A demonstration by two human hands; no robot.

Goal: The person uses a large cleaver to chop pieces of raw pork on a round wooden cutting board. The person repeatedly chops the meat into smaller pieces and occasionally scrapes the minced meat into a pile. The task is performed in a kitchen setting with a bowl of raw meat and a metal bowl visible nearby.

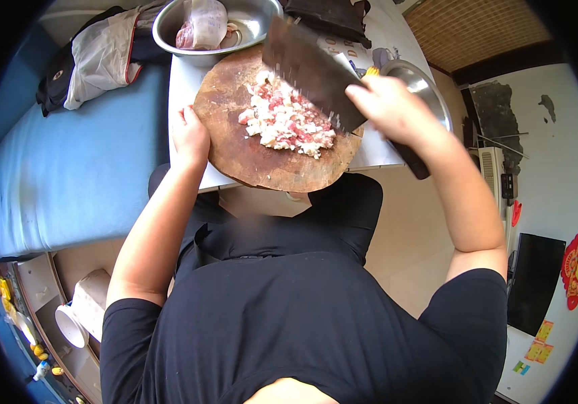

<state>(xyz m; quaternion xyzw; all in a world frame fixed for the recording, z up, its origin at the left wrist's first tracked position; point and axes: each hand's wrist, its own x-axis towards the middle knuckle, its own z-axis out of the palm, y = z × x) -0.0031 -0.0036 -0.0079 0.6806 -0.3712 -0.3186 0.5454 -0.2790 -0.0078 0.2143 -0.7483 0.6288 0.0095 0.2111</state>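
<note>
Chopped meat [287,121], pink and white, lies in a loose heap on a round wooden chopping board [228,151]. Over the heap's right side is a broad dark cleaver [312,74], its blade slanting across the board and bits of meat along its lower edge. My right hand [396,111] is closed on the cleaver, whose dark handle shows below the wrist. Whether the edge touches the board I cannot tell. At the board's left rim rests my left hand [190,137], fingers held together against the wood, seemingly steadying it from the side.
A steel basin [255,44] with a wrapped piece of meat [201,27] stands behind the board. Another metal bowl [430,84] sits to the right, beyond my right hand. A dark bag [332,20] lies at the table's back. Left of the white table [182,77] is a blue sofa [87,168].
</note>
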